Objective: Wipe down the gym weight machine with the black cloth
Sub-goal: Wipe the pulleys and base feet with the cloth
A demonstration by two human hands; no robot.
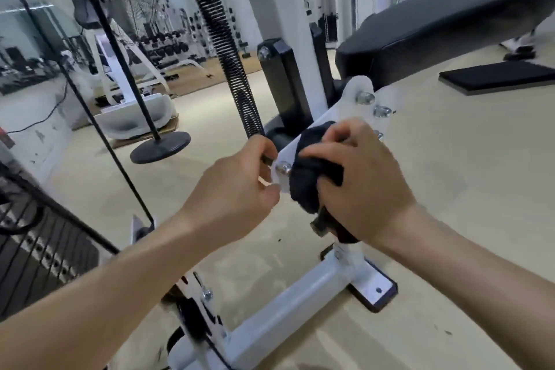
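Black cloth (312, 171) is bunched into a soft wad and pressed flat against the near face of the white bracket plate (345, 111) of the weight machine (300, 303), just beside the lower bolt (283, 168). The wad is gripped by the right hand (360, 186), fingers curled over its top and thumb tucked under. The plate's near corner appears to be pinched by the left hand (240, 183), fingers curled, at the foot of the black coil spring (228, 60); the exact contact is partly hidden. Handling judged: cloth light, limp and easily compressed, best held as a full-palm wad so that pressure is spread; loose folds could be snagged on the protruding bolt heads (365, 97). Plate judged stiff painted metal, smooth, and likely pivoted, so bracing at its edge is sensible, with fingers kept off the spring coils. Farther out, a black seat pad (444, 21) is seen behind the plate, a weight stack (39, 252) at lower left, and a floor fan stand (160, 147) beyond.
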